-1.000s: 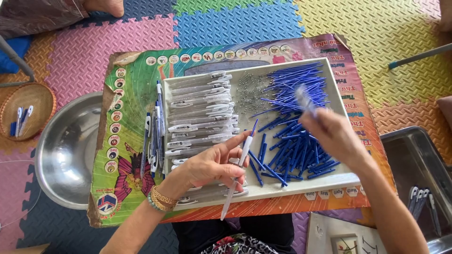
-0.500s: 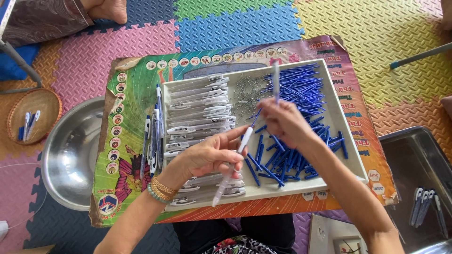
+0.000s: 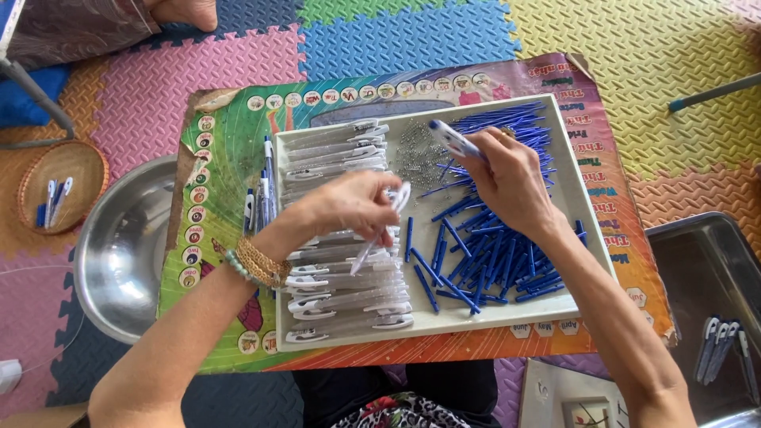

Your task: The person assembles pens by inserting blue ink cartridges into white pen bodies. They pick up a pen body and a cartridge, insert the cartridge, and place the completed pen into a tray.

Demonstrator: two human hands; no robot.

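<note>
A white tray (image 3: pixel 585 222) lies on a colourful poster. Its left half holds a stack of clear pen barrels with white clips (image 3: pixel 341 285). Its right half holds a heap of blue refills (image 3: pixel 491 254), and small metal springs (image 3: pixel 416 158) lie between them. My left hand (image 3: pixel 349 208) grips one clear pen barrel (image 3: pixel 380 230), tilted down to the left, over the stack. My right hand (image 3: pixel 511 186) holds a blue and clear pen part (image 3: pixel 453 140) above the blue heap. A beaded bracelet circles my left wrist.
A steel bowl (image 3: pixel 119 254) sits left of the poster, and a woven basket (image 3: pixel 59 194) with a few pens farther left. Some finished pens (image 3: pixel 261 190) lie beside the tray. A metal tray (image 3: pixel 705 317) with pens sits at right. Foam mats cover the floor.
My right hand has moved from the right side of the blue heap toward the tray's middle, raising a pen part. My left hand has kept the clear barrel and shifted slightly up.
</note>
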